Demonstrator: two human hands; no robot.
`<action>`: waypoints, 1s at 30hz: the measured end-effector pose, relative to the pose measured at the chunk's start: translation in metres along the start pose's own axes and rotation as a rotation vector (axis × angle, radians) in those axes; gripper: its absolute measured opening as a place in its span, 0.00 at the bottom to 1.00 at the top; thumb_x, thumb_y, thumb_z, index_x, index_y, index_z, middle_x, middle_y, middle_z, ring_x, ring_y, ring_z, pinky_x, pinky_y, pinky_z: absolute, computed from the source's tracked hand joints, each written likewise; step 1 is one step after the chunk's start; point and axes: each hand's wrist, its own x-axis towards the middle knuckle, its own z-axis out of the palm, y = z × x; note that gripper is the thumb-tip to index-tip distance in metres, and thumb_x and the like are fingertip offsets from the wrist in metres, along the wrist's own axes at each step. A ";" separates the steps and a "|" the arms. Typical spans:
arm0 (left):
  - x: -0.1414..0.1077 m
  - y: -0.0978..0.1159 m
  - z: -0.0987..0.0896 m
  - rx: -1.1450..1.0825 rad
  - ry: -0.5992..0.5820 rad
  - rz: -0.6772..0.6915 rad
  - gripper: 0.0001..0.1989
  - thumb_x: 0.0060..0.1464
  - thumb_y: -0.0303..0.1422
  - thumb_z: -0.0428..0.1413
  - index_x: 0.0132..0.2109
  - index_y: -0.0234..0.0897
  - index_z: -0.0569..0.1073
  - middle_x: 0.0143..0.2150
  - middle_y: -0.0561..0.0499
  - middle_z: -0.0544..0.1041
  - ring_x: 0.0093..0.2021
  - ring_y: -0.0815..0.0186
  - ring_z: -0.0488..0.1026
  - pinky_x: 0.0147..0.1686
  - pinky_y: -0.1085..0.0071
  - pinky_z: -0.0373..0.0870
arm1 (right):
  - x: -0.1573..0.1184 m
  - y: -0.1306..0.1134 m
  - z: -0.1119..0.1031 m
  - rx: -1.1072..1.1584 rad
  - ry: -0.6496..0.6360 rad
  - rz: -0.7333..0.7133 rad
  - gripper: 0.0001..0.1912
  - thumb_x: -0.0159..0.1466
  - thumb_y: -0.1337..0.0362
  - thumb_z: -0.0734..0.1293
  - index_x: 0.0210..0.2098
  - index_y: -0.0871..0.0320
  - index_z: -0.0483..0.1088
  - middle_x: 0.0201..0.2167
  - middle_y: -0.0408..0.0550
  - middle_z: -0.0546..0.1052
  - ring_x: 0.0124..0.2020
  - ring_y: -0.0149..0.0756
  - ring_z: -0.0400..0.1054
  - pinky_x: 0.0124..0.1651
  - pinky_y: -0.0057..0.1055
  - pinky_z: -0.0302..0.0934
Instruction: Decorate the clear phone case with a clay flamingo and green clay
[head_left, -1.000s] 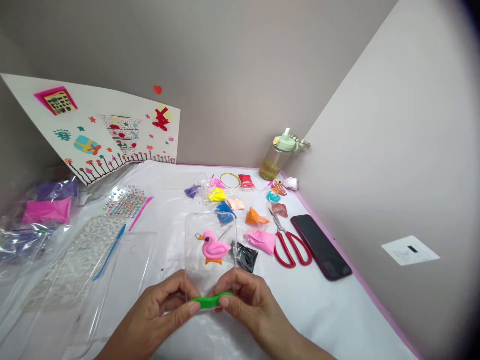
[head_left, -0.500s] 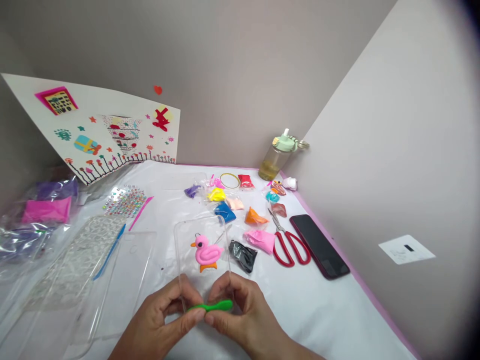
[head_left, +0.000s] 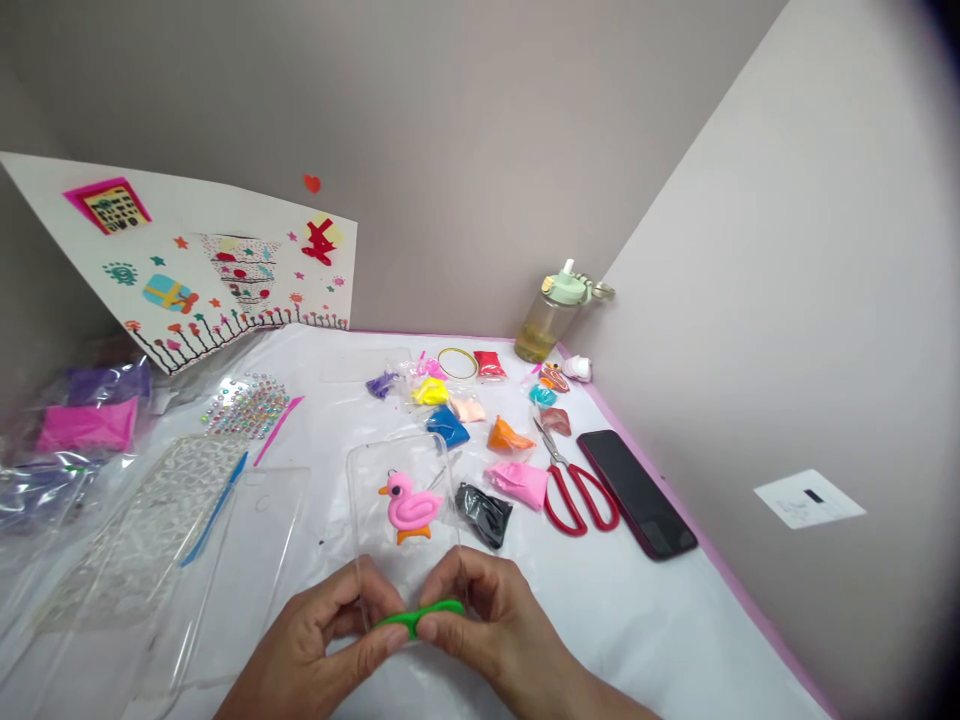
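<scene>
A strip of bright green modelling clay (head_left: 442, 606) is pinched between the fingers and thumbs of both hands. My left hand (head_left: 337, 635) is closed on its left end, my right hand (head_left: 487, 615) on its right part. Just beneath the clay lies a clear phone case (head_left: 367, 458), whose lower edge is partly hidden by my fingers. On the case sits a pink clay duck (head_left: 412, 508) with an orange beak and feet. A packet of black clay (head_left: 484, 515) lies right of the case.
Further back are small packets of orange (head_left: 510, 436), pink (head_left: 519, 482) and blue clay (head_left: 448, 427). Red-handled scissors (head_left: 577, 490) and a phone (head_left: 637, 493) lie to the right. A bottle (head_left: 544, 325) stands at the back; more clear cases (head_left: 255, 560) and rhinestones (head_left: 247, 405) are left.
My right thumb has shifted slightly along the green clay, which now tilts up a little more at its right end. The whole view has drifted slightly.
</scene>
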 end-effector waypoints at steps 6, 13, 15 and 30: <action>0.001 0.003 -0.002 -0.018 -0.007 -0.009 0.15 0.54 0.47 0.62 0.32 0.40 0.76 0.30 0.55 0.74 0.34 0.64 0.71 0.35 0.72 0.67 | -0.002 -0.001 -0.003 -0.083 0.021 -0.029 0.10 0.58 0.61 0.74 0.29 0.59 0.72 0.28 0.42 0.73 0.33 0.32 0.64 0.38 0.28 0.56; 0.001 0.003 -0.004 0.031 0.061 0.010 0.15 0.53 0.47 0.63 0.33 0.40 0.77 0.30 0.54 0.74 0.34 0.63 0.71 0.37 0.71 0.68 | 0.000 -0.007 -0.004 0.003 0.044 -0.044 0.14 0.55 0.57 0.77 0.30 0.59 0.72 0.27 0.41 0.72 0.32 0.31 0.65 0.37 0.28 0.57; 0.000 0.005 -0.003 0.028 0.066 0.006 0.15 0.52 0.48 0.63 0.32 0.40 0.77 0.30 0.54 0.74 0.35 0.62 0.72 0.37 0.71 0.68 | 0.000 -0.010 -0.004 0.012 0.060 -0.033 0.16 0.55 0.54 0.77 0.28 0.59 0.72 0.26 0.42 0.73 0.31 0.32 0.65 0.36 0.28 0.57; -0.002 0.011 0.003 0.044 0.058 0.018 0.15 0.53 0.48 0.62 0.32 0.41 0.76 0.30 0.53 0.75 0.34 0.62 0.72 0.35 0.71 0.68 | 0.000 -0.008 0.002 0.073 -0.003 -0.063 0.23 0.46 0.55 0.82 0.32 0.58 0.71 0.30 0.40 0.72 0.33 0.30 0.64 0.38 0.27 0.57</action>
